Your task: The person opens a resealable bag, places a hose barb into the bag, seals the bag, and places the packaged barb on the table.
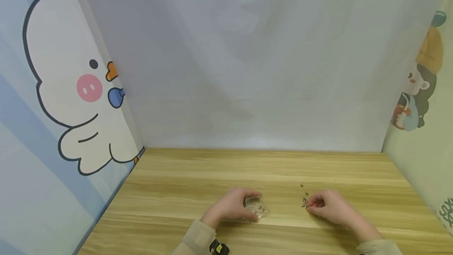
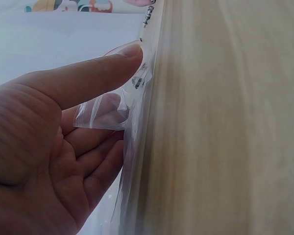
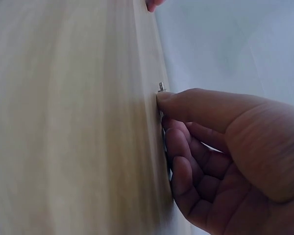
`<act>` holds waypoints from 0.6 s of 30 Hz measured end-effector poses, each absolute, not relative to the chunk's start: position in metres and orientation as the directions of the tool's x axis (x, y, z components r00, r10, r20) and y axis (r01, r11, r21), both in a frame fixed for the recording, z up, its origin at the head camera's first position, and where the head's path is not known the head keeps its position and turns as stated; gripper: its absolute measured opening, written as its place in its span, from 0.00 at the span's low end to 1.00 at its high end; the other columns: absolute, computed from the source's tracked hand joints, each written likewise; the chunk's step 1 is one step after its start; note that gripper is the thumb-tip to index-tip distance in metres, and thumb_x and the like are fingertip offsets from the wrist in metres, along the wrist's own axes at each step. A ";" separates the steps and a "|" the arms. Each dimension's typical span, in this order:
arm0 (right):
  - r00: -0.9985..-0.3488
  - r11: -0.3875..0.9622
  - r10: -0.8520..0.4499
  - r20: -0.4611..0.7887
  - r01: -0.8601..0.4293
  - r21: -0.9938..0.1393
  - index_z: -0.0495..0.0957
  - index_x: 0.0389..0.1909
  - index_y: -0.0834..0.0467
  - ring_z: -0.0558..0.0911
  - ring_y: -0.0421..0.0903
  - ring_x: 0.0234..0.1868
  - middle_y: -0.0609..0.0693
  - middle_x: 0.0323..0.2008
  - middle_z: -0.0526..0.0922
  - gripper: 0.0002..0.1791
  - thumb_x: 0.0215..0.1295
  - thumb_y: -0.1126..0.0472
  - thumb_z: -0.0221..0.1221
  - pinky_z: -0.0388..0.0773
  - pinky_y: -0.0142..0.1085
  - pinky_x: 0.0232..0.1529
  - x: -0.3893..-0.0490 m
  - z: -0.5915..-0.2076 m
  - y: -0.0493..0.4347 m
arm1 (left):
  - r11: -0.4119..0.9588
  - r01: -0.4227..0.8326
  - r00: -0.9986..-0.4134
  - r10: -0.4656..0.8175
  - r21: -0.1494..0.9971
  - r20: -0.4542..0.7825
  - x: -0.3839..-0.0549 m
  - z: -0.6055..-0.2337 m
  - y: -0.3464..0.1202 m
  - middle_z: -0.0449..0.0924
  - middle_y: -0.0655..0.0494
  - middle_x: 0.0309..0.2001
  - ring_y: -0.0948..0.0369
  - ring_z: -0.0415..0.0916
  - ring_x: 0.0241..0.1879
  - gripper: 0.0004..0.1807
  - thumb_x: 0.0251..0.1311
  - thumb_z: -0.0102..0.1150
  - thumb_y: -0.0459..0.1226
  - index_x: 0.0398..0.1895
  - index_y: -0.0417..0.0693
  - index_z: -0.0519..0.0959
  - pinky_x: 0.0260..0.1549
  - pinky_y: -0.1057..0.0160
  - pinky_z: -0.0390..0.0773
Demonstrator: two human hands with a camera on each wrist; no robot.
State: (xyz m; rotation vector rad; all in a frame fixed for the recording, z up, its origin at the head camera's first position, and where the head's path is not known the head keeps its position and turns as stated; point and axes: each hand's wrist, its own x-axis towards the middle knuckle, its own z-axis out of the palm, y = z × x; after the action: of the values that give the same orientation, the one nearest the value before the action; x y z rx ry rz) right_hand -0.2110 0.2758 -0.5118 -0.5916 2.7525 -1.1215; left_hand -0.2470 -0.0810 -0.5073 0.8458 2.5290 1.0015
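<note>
My left hand [image 1: 235, 204] holds a clear plastic zip bag [image 2: 100, 111] low over the wooden table, its thumb along the near side and its fingers behind. A few small metal pieces [image 1: 261, 208] show inside the bag. To the right, the thumb and index fingertips of my right hand [image 1: 330, 206] pinch at a small knobby, bolt-like metal piece [image 3: 161, 87] on the table; the fingertips partly hide it. Beside those fingertips lie several more metal pieces [image 1: 304, 200] in a loose cluster.
Two single metal pieces [image 1: 302, 185] lie farther back from the cluster. Pale wood-grain table [image 1: 177, 176] spreads around both hands. A grey sheet [image 1: 247, 70] stands behind it, with cartoon-printed panels [image 1: 63, 82] at either side.
</note>
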 end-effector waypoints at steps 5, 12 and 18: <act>-0.918 0.647 -0.395 0.042 -0.311 -0.696 0.87 0.34 0.54 0.79 0.33 0.32 0.40 0.30 0.84 0.03 0.65 0.62 0.73 0.80 0.32 0.35 -0.210 -0.512 0.276 | 0.586 0.413 -0.786 0.616 0.698 -0.053 -0.247 -0.508 -0.081 0.82 0.60 0.66 0.67 0.76 0.61 0.40 0.51 0.85 0.42 0.70 0.49 0.81 0.65 0.61 0.73; -0.914 0.641 -0.403 0.047 -0.319 -0.699 0.86 0.33 0.54 0.79 0.33 0.31 0.40 0.29 0.83 0.04 0.65 0.64 0.72 0.80 0.32 0.34 -0.208 -0.510 0.275 | 0.578 0.396 -0.789 0.612 0.713 -0.057 -0.246 -0.508 -0.081 0.82 0.60 0.66 0.66 0.77 0.58 0.40 0.50 0.86 0.42 0.70 0.50 0.81 0.64 0.61 0.74; -0.914 0.646 -0.403 0.048 -0.321 -0.692 0.86 0.33 0.54 0.78 0.33 0.31 0.40 0.29 0.83 0.04 0.64 0.63 0.72 0.80 0.31 0.34 -0.208 -0.510 0.274 | 0.578 0.404 -0.788 0.614 0.709 -0.052 -0.247 -0.509 -0.081 0.82 0.60 0.66 0.66 0.76 0.60 0.41 0.50 0.86 0.42 0.70 0.51 0.81 0.65 0.60 0.73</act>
State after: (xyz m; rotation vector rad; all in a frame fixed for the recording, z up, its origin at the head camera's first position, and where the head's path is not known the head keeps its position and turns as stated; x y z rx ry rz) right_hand -0.2075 0.2740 -0.5097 -0.6067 2.7487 -1.1236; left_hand -0.2466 -0.0815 -0.5093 0.8356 2.5205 1.0231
